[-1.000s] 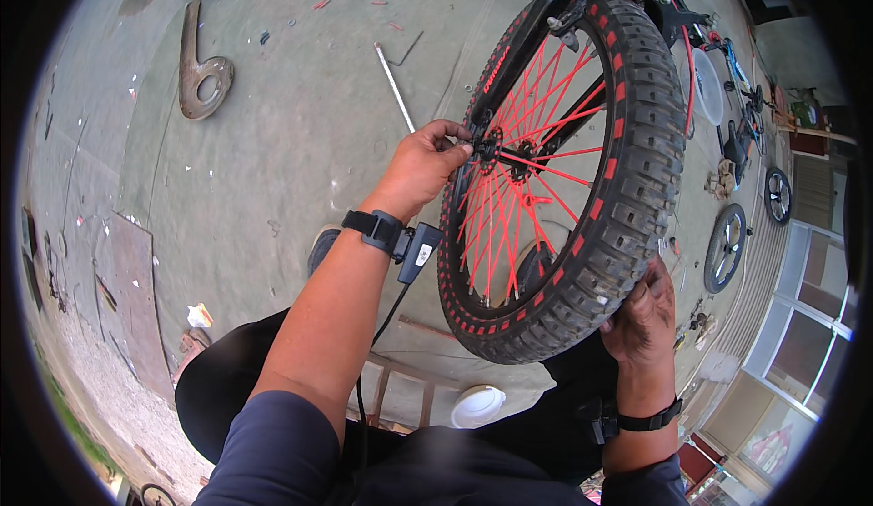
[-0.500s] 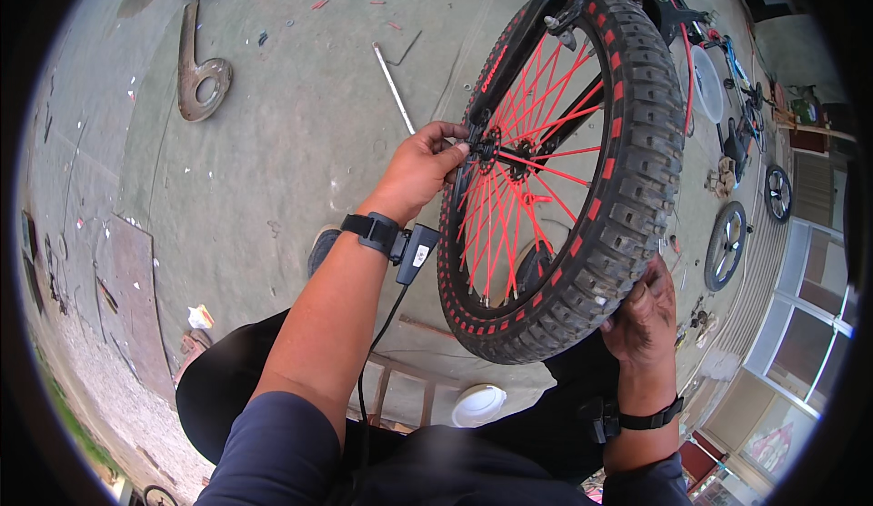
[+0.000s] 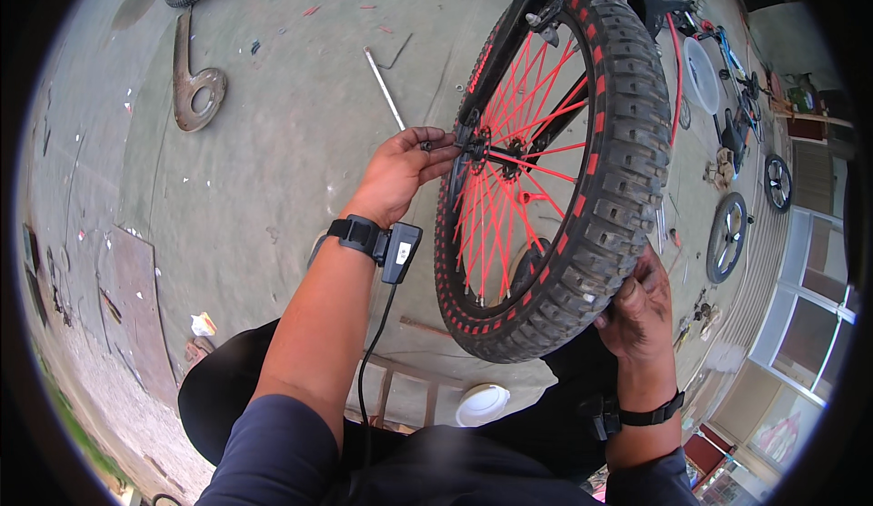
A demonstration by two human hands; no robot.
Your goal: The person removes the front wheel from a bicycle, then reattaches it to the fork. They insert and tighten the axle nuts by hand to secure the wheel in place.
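A bicycle wheel (image 3: 536, 315) with a knobbly black tyre, red spokes and red patches on its rim stands tilted before me. It sits in a black fork (image 3: 500, 74). My left hand (image 3: 400, 171) is beside the axle end at the hub (image 3: 479, 147), its fingertips close to the fork end. A small dark round piece, like a nut (image 3: 426, 146), shows between its bent fingers. At the lower right of the tyre, my right hand (image 3: 639, 310) grips the tread from the side; some of its fingers are hidden behind the tyre.
A silver rod (image 3: 384, 86) and a bent hex key (image 3: 397, 52) lie on the floor past my left hand. Farther left is a rusty metal chain guard (image 3: 195, 88). A white lid (image 3: 482, 404) is near my legs; small wheels (image 3: 727, 238) lie at the right.
My left hand has drawn slightly left from the axle end, and the small dark piece now shows in its fingers. The wheel has shifted a little left; the right hand stays on the tyre.
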